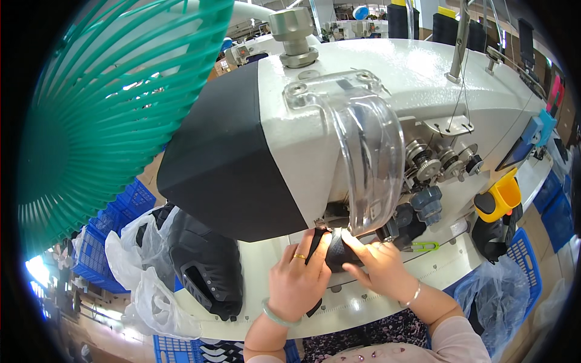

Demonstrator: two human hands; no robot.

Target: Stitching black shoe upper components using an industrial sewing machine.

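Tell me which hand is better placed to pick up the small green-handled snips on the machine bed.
Right. The right hand lies just beside the green-handled snips on the sewing machine bed, while the left hand sits farther away, pressing on the black piece by the needle area.

Bright even indoor light, heavy fisheye bending, dark vignetted corners

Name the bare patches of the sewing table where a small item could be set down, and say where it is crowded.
Bare table lies along the near edge, between the left hand and right hand, and right of that near the green snips. Crowded: the black piece under the needle, and black parts at left.
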